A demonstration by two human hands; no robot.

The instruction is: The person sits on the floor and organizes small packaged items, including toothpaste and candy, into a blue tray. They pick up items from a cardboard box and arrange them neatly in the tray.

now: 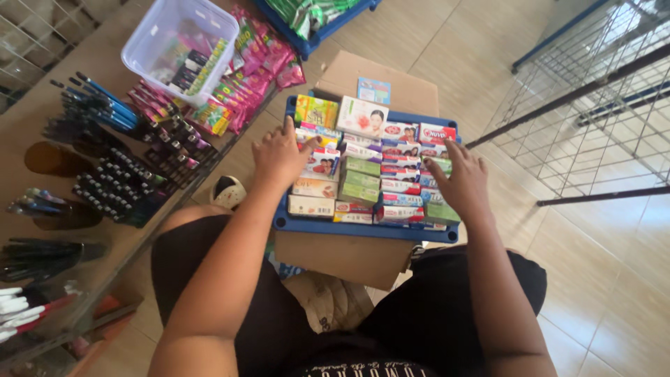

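We see both forearms bare, with no sleeves, watch or rings showing on the left hand (279,157) or right hand (462,183). We make out dark trousers (447,307) and a dark top's hem with pale lettering.

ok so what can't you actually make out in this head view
- Boxes under the left hand and right hand: the hands cover them.
- Whether either hand grips a box or only rests on the rows: the fingers hide the contact.
- Contents of the clear plastic tub: blurred behind its cloudy wall.
- Cardboard box under the blue tray: the tray covers most of it.
- Wire rack: cut off by the right edge.
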